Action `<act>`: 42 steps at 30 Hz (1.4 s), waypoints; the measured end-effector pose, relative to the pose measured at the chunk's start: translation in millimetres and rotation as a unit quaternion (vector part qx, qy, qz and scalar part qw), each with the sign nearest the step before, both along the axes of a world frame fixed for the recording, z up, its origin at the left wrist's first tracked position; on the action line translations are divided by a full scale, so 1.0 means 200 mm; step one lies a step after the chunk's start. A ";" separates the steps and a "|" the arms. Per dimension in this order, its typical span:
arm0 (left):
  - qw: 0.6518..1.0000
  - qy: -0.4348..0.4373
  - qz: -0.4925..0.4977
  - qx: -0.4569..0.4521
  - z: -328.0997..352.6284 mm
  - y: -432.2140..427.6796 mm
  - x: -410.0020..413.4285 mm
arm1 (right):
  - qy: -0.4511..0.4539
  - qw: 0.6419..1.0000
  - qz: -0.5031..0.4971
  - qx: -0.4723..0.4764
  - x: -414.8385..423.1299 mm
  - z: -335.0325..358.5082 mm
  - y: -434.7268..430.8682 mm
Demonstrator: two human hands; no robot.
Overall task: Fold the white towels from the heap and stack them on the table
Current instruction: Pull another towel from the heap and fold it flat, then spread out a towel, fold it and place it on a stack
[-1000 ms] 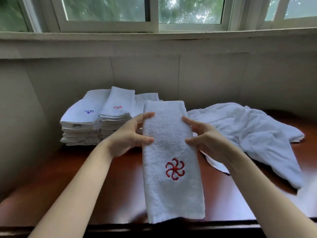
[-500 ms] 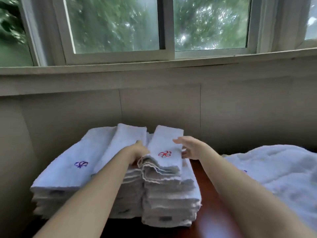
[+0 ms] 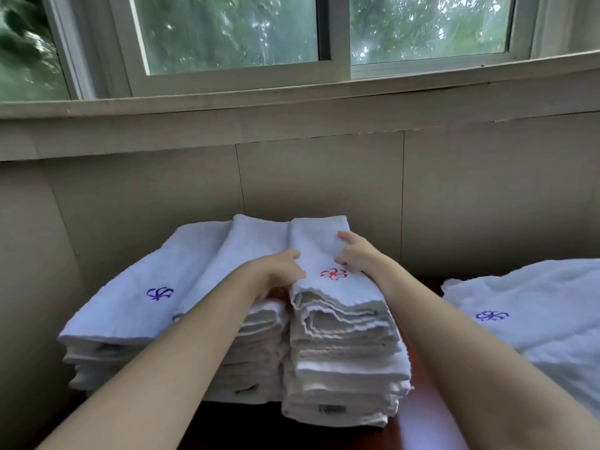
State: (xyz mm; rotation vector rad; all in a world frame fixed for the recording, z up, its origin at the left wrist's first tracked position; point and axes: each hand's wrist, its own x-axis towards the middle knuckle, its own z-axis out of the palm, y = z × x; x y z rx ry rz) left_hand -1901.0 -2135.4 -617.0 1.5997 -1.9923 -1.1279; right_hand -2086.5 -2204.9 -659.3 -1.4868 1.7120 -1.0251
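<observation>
Lying lengthwise toward wall: folded towel (image 3: 328, 254)

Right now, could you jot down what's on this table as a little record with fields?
Stacks: three stacks of folded white towels side by side against the wall
Top towel, right stack: red-flower towel
Left hand: at the towel's left edge, fingers curled on it
Right hand: resting on the towel's right side
Left stack top: blue-flower towel
Unfolded heap: to the right, a blue flower showing
Table: dark red-brown
</observation>
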 end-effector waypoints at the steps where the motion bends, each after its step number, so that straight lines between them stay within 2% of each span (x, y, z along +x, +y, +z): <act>1: 1.000 0.002 0.001 0.016 0.01 0.01 0.00 | -0.001 1.000 -0.014 -0.005 0.01 0.01 0.02; 3: 0.997 0.039 -0.005 0.071 0.03 0.03 0.00 | -0.039 0.998 -0.039 -0.007 0.02 0.03 0.05; 5: 0.990 0.097 -0.013 0.102 0.05 0.06 0.00 | -0.081 0.995 -0.021 0.048 0.01 0.06 0.11; 7: 0.987 0.142 0.009 0.076 0.06 0.08 0.00 | -0.101 0.986 0.025 0.131 -0.01 0.11 0.19; 9: 0.987 0.154 0.050 0.014 0.05 0.09 0.00 | -0.140 0.981 0.046 0.130 -0.04 0.14 0.26; 10: 0.990 0.128 0.055 -0.024 0.04 0.11 0.00 | -0.146 0.983 0.037 0.103 -0.05 0.14 0.29; 12: 0.990 -0.051 0.008 -0.130 0.02 0.16 0.00 | -0.106 0.993 0.018 0.054 -0.03 0.11 0.37; 14: 0.932 -0.265 -0.022 -0.245 0.01 0.24 -0.01 | -0.005 1.000 0.010 0.028 0.01 0.05 0.45; 15: 0.896 -0.333 -0.026 -0.293 0.00 0.29 -0.03 | 0.068 0.998 -0.001 0.020 0.03 0.02 0.49; 17: 0.834 -0.412 -0.049 -0.364 -0.02 0.37 -0.05 | 0.179 0.983 -0.007 -0.022 0.05 -0.02 0.59; 18: 0.824 -0.427 -0.066 -0.367 -0.04 0.40 -0.06 | 0.210 0.976 0.017 -0.050 0.06 -0.03 0.65; 22: 0.858 -0.402 -0.050 -0.315 -0.17 0.51 -0.06 | 0.333 0.930 0.132 -0.081 0.04 -0.10 0.89; 27: 0.848 -0.398 -0.028 -0.350 -0.35 0.68 -0.09 | 0.401 0.904 0.141 -0.044 -0.09 -0.13 1.13; 31: 0.869 -0.316 -0.077 -0.373 -0.45 0.84 -0.19 | 0.398 0.916 0.058 0.019 -0.31 -0.17 1.38; 33: 0.879 -0.276 -0.124 -0.368 -0.50 0.91 -0.26 | 0.425 0.904 -0.018 0.048 -0.46 -0.23 1.51; 38: 0.902 -0.229 -0.253 -0.266 -0.61 1.05 -0.50 | 0.466 0.858 -0.189 0.106 -0.74 -0.37 1.79; 42: 0.917 -0.182 -0.271 -0.229 -0.65 1.10 -0.70 | 0.463 0.851 -0.215 0.119 -0.84 -0.47 1.90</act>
